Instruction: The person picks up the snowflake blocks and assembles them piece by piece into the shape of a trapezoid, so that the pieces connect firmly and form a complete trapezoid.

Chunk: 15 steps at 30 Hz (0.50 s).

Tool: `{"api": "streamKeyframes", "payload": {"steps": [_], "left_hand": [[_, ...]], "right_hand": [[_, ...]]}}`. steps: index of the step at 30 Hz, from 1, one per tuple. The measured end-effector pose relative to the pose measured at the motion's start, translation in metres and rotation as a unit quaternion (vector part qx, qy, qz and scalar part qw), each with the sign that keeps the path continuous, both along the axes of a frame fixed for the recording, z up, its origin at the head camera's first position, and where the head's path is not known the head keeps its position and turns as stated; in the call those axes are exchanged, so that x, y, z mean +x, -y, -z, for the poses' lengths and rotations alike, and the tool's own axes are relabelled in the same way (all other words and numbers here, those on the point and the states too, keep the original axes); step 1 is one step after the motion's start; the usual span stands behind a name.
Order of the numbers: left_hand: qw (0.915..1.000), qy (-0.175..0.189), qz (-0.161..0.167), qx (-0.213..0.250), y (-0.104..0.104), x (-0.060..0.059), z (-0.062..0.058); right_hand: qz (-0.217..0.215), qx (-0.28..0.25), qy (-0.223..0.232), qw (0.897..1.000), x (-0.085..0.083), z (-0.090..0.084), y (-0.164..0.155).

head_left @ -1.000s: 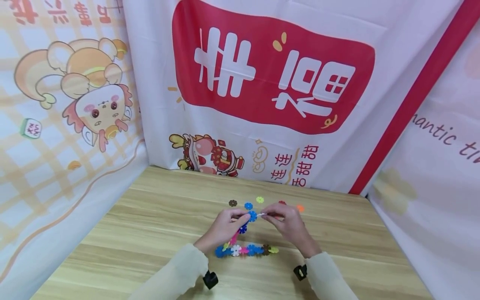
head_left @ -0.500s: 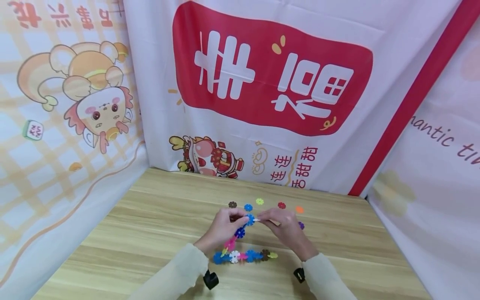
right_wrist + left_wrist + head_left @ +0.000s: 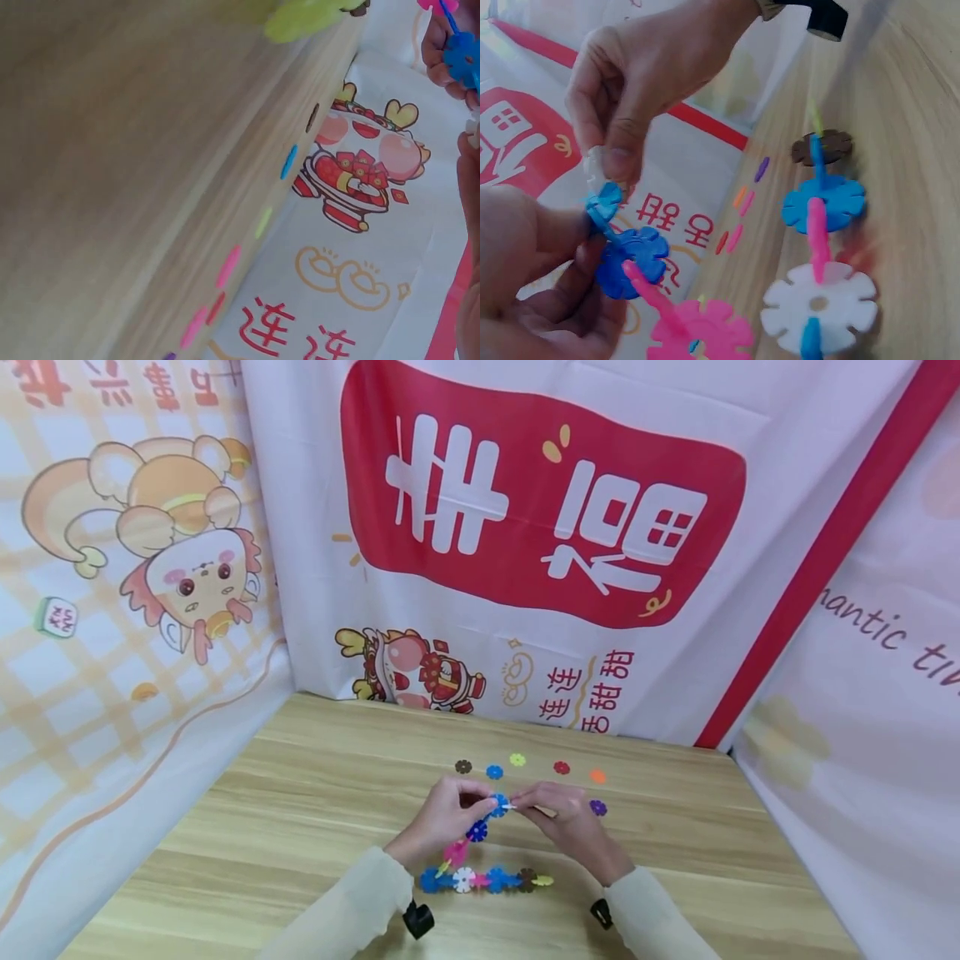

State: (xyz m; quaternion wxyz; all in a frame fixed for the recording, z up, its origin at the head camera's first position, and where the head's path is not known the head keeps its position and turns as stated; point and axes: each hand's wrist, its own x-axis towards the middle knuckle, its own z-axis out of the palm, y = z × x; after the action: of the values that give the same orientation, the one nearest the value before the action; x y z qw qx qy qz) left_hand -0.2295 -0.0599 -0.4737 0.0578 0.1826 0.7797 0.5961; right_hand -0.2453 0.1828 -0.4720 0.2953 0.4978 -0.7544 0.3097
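Snowflake chain is hanging from my hands near the front edge of the desk, its lower row of blue, white, pink and brown discs lying flat on the wood while a pink-and-blue branch rises up to my fingers. Compared with a second ago I'm seeing the hands sinking a little closer to the desk and drawing together — the white disc that stood apart from the top blue disc is now touching it, so I judge the join to be seating, not yet finished. My left hand is pinching the blue end of the branch; my right hand is pinching the white piece between thumb and forefinger. Pieces are looking like thin, notched plastic flowers, slotted edge into edge at right angles. Loose discs are lying in a row toward the back edge — brown, blue, yellow, red, orange, purple.
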Motion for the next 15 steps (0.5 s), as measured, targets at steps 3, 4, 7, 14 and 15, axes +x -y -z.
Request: {"api": "streamKeyframes", "payload": {"steps": [3, 4, 7, 14, 15], "left_hand": [[0.9997, 0.011, 0.015, -0.018, 0.006, 0.002, 0.002], [0.9994, 0.019, 0.018, -0.022, 0.008, 0.003, 0.003], [0.9986, 0.047, 0.022, -0.011, 0.012, 0.004, 0.006], [0.9964, 0.077, 0.017, 0.03, 0.017, 0.004, 0.008], [0.9962, 0.078, 0.017, 0.035, 0.017, 0.004, 0.008]], "right_hand": [[0.015, 0.045, 0.041, 0.998, 0.0, -0.001, 0.001], [0.024, 0.061, 0.069, 0.995, -0.001, -0.001, 0.001], [0.068, 0.113, 0.162, 0.978, -0.01, -0.003, 0.0], [0.123, 0.216, 0.251, 0.936, -0.06, -0.002, 0.021], [0.124, 0.222, 0.255, 0.933, -0.067, -0.001, 0.026]]}}
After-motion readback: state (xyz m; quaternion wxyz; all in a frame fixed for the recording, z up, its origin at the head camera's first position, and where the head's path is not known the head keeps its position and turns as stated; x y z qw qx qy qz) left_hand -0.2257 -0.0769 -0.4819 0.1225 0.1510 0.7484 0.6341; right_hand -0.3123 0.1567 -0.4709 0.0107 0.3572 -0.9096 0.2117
